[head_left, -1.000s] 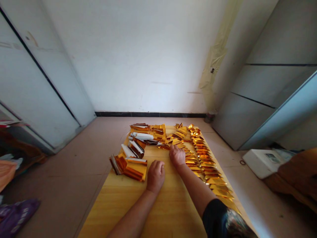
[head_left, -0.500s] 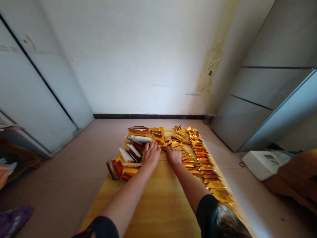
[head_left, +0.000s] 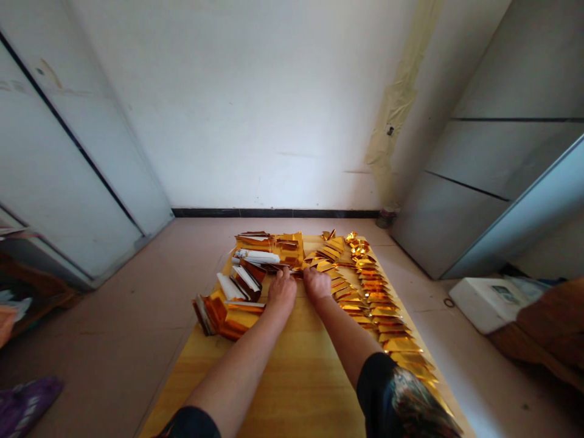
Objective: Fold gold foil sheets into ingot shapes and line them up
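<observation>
My left hand [head_left: 281, 291] and my right hand [head_left: 317, 283] are close together near the far middle of the wooden table [head_left: 274, 377]. Both have curled fingers on a small gold foil paper [head_left: 298, 274], mostly hidden by them. Left of my left hand lie loose stacks of gold foil paper [head_left: 241, 315], some showing white or dark sides. Beyond my right hand, folded gold foil pieces [head_left: 340, 286] overlap in a curved row. Another long row of folded gold pieces [head_left: 381, 304] runs down the table's right side.
A white wall [head_left: 255, 121] stands behind the table. To the right are a grey refrigerator [head_left: 465, 176] and a white box [head_left: 483, 301] on the floor. A pale cabinet [head_left: 68, 164] is at left, with a purple bag [head_left: 30, 401] on the floor. A can [head_left: 387, 217] sits by the wall.
My left hand's fingers, stretched flatter before, have curled in around the foil's left end. My right hand has shifted slightly left. The view has moved a little.
</observation>
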A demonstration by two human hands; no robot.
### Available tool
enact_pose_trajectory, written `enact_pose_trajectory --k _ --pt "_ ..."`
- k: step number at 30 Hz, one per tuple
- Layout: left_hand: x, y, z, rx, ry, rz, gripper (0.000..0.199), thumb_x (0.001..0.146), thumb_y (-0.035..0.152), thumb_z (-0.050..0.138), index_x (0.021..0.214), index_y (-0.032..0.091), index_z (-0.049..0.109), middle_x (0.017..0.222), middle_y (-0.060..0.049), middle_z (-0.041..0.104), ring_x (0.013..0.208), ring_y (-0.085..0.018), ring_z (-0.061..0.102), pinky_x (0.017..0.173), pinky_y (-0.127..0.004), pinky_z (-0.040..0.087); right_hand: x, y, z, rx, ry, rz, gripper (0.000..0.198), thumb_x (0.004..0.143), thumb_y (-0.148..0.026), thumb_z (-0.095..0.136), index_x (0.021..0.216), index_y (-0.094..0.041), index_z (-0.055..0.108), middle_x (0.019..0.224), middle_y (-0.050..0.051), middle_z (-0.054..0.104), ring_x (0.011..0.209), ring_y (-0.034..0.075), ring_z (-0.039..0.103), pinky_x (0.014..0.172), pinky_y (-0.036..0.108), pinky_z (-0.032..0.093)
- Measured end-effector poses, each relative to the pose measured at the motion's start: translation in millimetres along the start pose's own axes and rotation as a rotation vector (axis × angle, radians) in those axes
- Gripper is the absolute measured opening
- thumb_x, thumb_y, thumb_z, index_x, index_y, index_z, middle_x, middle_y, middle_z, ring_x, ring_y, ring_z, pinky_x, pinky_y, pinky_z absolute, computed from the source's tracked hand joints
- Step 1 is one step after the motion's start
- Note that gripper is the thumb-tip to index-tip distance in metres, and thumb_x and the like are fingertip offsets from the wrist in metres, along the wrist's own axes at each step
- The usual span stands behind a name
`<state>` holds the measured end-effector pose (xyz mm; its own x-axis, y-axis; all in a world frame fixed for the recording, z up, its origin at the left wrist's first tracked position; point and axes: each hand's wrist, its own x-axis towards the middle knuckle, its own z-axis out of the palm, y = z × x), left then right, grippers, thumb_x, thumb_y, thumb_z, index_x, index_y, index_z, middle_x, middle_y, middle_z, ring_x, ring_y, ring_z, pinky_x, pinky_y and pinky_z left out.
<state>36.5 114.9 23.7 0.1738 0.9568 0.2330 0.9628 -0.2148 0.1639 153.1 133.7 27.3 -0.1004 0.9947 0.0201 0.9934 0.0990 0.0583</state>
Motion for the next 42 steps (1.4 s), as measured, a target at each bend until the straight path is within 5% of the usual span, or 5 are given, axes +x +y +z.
enact_pose_trajectory --k 15,22,26,33,42 --pt "16.0 -0.6 16.0 -0.041 0.029 -0.077 0.039 0.078 -0.001 0.035 0.096 0.013 0.066 0.126 -0.016 0.054 0.1 -0.025 0.056 0.079 -0.032 0.045 26.8 -10.5 11.0 0.059 0.112 0.039 0.023 0.094 -0.016 0.036 0.099 -0.015 0.058 0.086 0.012 0.067 0.076 0.019 0.068 0.064 0.027 0.048" --pt "15.0 2.9 4.6 0.015 -0.009 -0.09 0.04 0.081 0.003 0.034 0.106 0.014 0.063 0.137 -0.015 0.048 0.101 -0.024 0.059 0.081 -0.033 0.047 32.0 -9.3 16.8 0.056 0.131 0.093 0.025 0.096 -0.017 0.031 0.101 -0.015 0.056 0.084 0.011 0.067 0.073 0.018 0.068 0.064 0.025 0.047" --pt "-3.1 12.2 -9.3 0.035 -0.157 -0.107 0.041 0.083 0.003 0.033 0.11 0.012 0.062 0.146 -0.015 0.038 0.106 -0.023 0.058 0.087 -0.033 0.047 23.6 -4.1 18.9 0.056 0.113 0.065 0.023 0.095 -0.017 0.033 0.101 -0.016 0.055 0.085 0.011 0.067 0.074 0.019 0.068 0.063 0.026 0.047" --pt "-60.9 25.9 -23.4 -0.081 -0.178 -0.052 0.043 0.079 -0.001 0.036 0.111 0.01 0.062 0.142 -0.018 0.042 0.12 -0.026 0.052 0.098 -0.034 0.042 5.6 6.6 18.6 0.062 0.113 0.008 0.023 0.095 -0.015 0.033 0.102 -0.019 0.055 0.086 0.011 0.067 0.076 0.019 0.066 0.066 0.029 0.046" --pt "-113.4 27.8 16.2 -0.239 -0.037 0.055 0.049 0.077 0.001 0.033 0.118 0.014 0.059 0.137 -0.013 0.05 0.128 -0.025 0.045 0.104 -0.042 0.042 13.7 3.8 12.7 0.044 0.083 -0.016 0.024 0.094 -0.015 0.034 0.103 -0.018 0.056 0.09 0.011 0.066 0.077 0.02 0.065 0.067 0.029 0.044"
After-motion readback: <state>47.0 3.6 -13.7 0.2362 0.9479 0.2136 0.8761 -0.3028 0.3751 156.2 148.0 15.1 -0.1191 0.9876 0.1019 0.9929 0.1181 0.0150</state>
